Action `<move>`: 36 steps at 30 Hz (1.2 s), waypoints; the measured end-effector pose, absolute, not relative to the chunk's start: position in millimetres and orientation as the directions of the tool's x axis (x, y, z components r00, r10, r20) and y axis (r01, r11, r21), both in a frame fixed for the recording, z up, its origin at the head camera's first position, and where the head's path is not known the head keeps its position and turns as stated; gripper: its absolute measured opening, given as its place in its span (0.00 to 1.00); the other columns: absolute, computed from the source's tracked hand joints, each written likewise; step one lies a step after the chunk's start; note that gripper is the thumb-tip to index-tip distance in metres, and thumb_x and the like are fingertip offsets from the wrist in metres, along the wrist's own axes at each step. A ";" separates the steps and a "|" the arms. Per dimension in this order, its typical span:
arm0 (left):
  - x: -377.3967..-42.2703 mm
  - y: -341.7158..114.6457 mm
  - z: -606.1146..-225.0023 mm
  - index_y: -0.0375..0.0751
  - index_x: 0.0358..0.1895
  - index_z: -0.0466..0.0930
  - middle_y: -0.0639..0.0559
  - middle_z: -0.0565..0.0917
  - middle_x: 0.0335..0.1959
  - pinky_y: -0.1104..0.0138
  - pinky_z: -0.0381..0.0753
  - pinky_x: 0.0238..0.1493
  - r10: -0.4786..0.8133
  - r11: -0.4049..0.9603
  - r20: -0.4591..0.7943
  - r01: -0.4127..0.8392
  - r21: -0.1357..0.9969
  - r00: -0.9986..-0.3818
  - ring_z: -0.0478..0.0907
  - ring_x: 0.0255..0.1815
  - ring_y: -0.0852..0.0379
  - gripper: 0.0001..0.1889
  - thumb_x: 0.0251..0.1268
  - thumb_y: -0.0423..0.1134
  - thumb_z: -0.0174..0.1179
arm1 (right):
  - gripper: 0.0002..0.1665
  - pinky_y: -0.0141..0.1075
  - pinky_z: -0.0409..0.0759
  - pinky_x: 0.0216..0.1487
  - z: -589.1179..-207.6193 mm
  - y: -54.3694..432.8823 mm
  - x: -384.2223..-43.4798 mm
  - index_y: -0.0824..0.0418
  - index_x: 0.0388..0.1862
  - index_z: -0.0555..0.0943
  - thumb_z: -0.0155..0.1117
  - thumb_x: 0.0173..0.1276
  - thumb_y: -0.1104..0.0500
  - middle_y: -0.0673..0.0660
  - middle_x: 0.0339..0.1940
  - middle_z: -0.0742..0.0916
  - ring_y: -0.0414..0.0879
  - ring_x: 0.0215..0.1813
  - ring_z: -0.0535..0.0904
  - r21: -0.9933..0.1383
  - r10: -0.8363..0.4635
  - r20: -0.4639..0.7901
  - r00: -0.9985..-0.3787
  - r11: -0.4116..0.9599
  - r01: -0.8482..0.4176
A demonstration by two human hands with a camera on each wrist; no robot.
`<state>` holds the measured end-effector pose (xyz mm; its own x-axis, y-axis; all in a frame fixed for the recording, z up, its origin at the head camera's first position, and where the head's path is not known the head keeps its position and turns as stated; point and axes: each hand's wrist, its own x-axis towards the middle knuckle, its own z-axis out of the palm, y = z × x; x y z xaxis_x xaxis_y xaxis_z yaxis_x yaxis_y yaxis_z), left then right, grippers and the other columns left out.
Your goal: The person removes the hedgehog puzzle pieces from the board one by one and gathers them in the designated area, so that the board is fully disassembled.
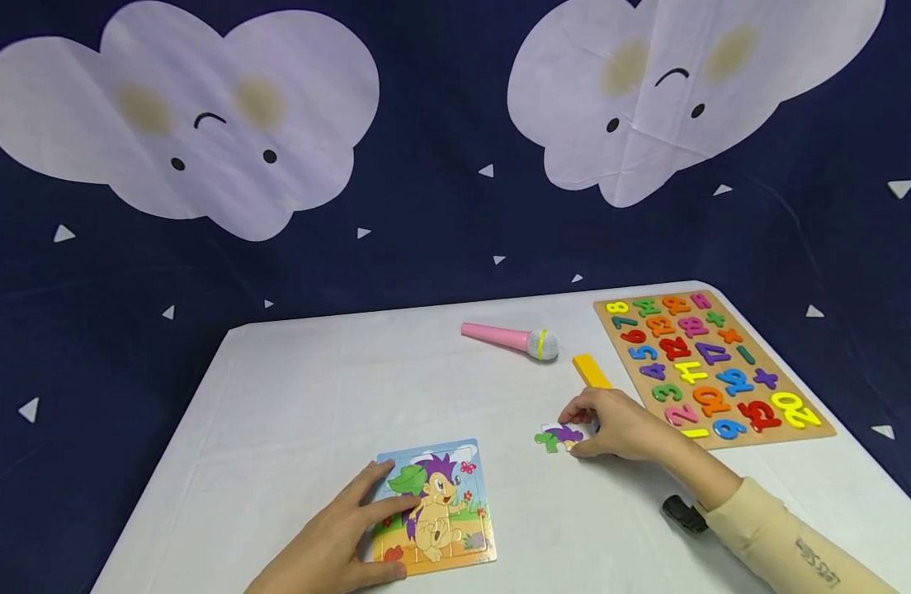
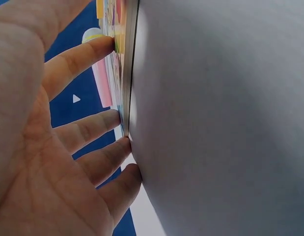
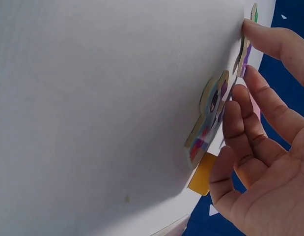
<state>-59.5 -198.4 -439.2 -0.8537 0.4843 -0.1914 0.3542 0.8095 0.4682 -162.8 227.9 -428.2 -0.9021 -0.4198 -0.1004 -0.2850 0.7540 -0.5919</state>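
A square hedgehog jigsaw puzzle [image 1: 451, 528] lies in its tray on the near part of the table. My left hand [image 1: 337, 536] rests along its left side with the fingers spread, one fingertip on the picture. In the left wrist view, other fingertips [image 2: 124, 142] are at the tray's edge. To the right, my right hand [image 1: 619, 425] pinches a green and purple puzzle piece [image 1: 550, 437] between thumb and index finger, low over the table. The right wrist view shows more puzzle pieces [image 3: 203, 125] lying by the curled fingers, mostly hidden by the hand in the head view.
A pink toy microphone [image 1: 503, 337] lies farther back, with a yellow block [image 1: 591, 370] near it. At the right is a wooden number board [image 1: 790, 433] with colourful numerals. A small black object [image 1: 684, 515] sits by the right wrist. Dark cloud-print cloth [image 1: 426, 99] hangs behind the white table [image 1: 292, 396].
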 end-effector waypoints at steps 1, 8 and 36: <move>-59.5 -198.5 -439.2 0.78 0.73 0.76 0.43 0.62 0.86 0.35 0.80 0.69 0.484 0.810 -0.191 0.354 0.468 -0.854 0.69 0.80 0.37 0.38 0.56 0.73 0.73 | 0.22 0.32 0.81 0.49 -428.1 227.9 -162.8 0.56 0.48 0.90 0.88 0.56 0.55 0.45 0.40 0.87 0.41 0.44 0.78 -0.591 -0.420 -0.101 -0.902 0.754 -0.286; -58.2 -200.4 -438.2 0.77 0.72 0.77 0.44 0.60 0.87 0.35 0.78 0.71 0.483 0.809 -0.195 0.350 0.473 -0.854 0.67 0.81 0.36 0.37 0.58 0.72 0.72 | 0.22 0.33 0.82 0.49 -426.6 227.4 -162.9 0.55 0.48 0.89 0.88 0.56 0.55 0.45 0.41 0.87 0.41 0.44 0.78 -0.589 -0.426 -0.115 -0.897 0.757 -0.283; -54.7 -210.0 -436.8 0.70 0.72 0.80 0.47 0.61 0.88 0.31 0.75 0.71 0.376 0.873 -0.321 0.216 0.438 -0.869 0.60 0.86 0.34 0.33 0.64 0.68 0.70 | 0.19 0.32 0.85 0.49 -408.8 116.8 -157.4 0.62 0.53 0.88 0.79 0.66 0.56 0.52 0.40 0.90 0.39 0.42 0.82 -0.743 -0.557 -0.020 -0.830 0.564 -0.360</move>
